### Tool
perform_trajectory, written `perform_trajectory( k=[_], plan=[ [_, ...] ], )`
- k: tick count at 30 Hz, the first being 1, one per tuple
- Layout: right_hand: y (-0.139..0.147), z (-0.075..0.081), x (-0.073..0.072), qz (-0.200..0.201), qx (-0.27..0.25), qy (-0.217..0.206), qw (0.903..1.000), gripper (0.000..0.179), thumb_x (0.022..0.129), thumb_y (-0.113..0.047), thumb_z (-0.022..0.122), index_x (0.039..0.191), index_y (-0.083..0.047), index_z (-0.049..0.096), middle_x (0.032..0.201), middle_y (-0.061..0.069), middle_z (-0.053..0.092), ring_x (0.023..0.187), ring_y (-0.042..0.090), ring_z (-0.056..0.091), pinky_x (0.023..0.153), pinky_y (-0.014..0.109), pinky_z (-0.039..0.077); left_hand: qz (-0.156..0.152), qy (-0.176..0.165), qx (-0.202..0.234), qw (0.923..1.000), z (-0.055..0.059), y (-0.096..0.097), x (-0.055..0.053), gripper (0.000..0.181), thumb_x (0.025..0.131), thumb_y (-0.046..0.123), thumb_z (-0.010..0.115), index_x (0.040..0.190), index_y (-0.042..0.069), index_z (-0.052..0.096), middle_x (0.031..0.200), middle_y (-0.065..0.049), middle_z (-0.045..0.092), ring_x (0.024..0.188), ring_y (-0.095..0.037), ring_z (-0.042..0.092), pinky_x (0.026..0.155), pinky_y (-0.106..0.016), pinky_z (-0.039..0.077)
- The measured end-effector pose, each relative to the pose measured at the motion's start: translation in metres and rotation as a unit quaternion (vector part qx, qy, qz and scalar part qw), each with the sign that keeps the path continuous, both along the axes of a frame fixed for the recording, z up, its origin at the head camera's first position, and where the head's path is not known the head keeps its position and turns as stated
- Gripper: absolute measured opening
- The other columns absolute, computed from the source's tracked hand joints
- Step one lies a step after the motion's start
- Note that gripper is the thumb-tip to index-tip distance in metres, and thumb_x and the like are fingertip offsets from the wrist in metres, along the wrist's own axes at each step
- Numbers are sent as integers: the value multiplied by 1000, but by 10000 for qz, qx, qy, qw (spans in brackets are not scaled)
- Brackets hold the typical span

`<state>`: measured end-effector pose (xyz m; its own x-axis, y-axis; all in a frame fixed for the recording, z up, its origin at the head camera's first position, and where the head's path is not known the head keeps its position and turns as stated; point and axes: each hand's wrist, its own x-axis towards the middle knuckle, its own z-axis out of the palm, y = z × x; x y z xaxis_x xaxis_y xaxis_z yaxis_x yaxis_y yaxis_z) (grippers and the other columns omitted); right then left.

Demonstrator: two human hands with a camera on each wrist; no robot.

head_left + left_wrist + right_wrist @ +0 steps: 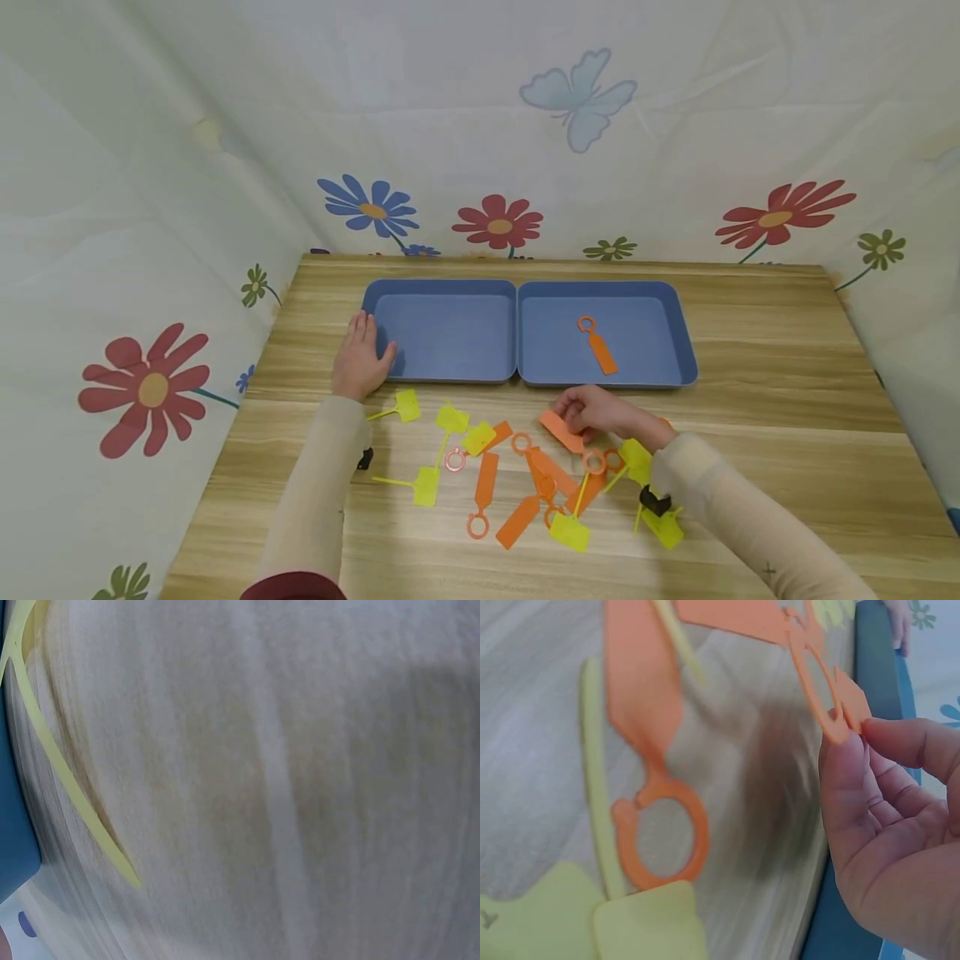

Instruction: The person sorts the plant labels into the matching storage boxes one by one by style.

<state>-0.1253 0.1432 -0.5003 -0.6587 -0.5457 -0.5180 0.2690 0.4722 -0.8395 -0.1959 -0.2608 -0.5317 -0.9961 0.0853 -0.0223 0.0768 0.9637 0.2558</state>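
My right hand pinches an orange ring-ended plastic tag between thumb and finger, just in front of the right blue tray. In the right wrist view this tag is lifted off the table. Another orange tag lies inside the right tray. My left hand rests with straight fingers on the left end of the left blue tray, whose floor is bare. Only a fingertip of it shows in the left wrist view, beside a yellow strip.
Orange tags and yellow long-tailed tags lie scattered, some overlapping, on the wooden table before the trays. The two trays stand side by side. A flowered cloth hangs behind the table.
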Motion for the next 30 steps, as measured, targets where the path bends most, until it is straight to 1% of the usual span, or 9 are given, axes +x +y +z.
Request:
perform_trajectory(
  k=[7, 10, 13, 16, 22, 27, 30],
  plan=[
    [0, 10, -9, -84, -419, -461, 9980, 32, 80, 4, 52, 112, 4, 46, 77, 4, 53, 58, 14, 50, 54, 27, 48, 33, -84, -36, 10000, 1, 1, 0, 73, 90, 43, 35, 139, -5, 12, 147, -21, 6, 137, -32, 3, 111, -42, 10],
    [0, 16, -14, -116, -602, -604, 9963, 36, 81, 4, 52, 115, 5, 42, 77, 4, 52, 57, 13, 51, 55, 28, 49, 50, -59, -57, 10000, 0, 1, 0, 73, 90, 43, 36, 139, -5, 13, 147, -21, 6, 137, -32, 3, 111, -42, 10],
    [1, 21, -19, -240, -687, -675, 9951, 39, 80, 4, 52, 118, 5, 40, 76, 4, 53, 56, 13, 51, 56, 28, 50, 58, -41, -65, 10000, 0, 1, -1, 73, 90, 43, 35, 139, -5, 13, 147, -21, 6, 137, -32, 4, 111, -42, 10],
    [2, 26, -25, -457, -707, -704, 9940, 42, 80, 4, 52, 120, 4, 38, 75, 2, 55, 56, 13, 53, 56, 28, 50, 58, -24, -64, 10000, -1, 0, -1, 73, 90, 43, 35, 139, -5, 13, 147, -21, 6, 137, -32, 4, 111, -42, 10],
    [8, 34, -37, -1036, -746, -664, 9896, 46, 83, 5, 50, 126, 0, 34, 76, 1, 56, 62, 14, 57, 56, 26, 51, 14, 7, -36, 10000, -2, 0, -2, 72, 90, 44, 35, 139, -5, 14, 147, -21, 7, 137, -32, 4, 111, -42, 11],
    [14, 39, -46, -1496, -801, -593, 9837, 50, 84, 3, 51, 129, -4, 34, 76, 1, 56, 59, 15, 57, 59, 30, 53, -19, 77, 2, 10000, -3, -1, -1, 73, 90, 44, 34, 139, -6, 15, 147, -22, 8, 136, -33, 5, 111, -43, 11],
    [18, 39, -52, -1732, -888, -560, 9793, 52, 83, 4, 51, 131, -5, 33, 76, 2, 54, 58, 14, 57, 58, 29, 53, -19, 123, 6, 9999, -5, -2, -2, 73, 90, 45, 34, 139, -6, 15, 147, -22, 9, 136, -33, 5, 110, -43, 12]
  ],
)
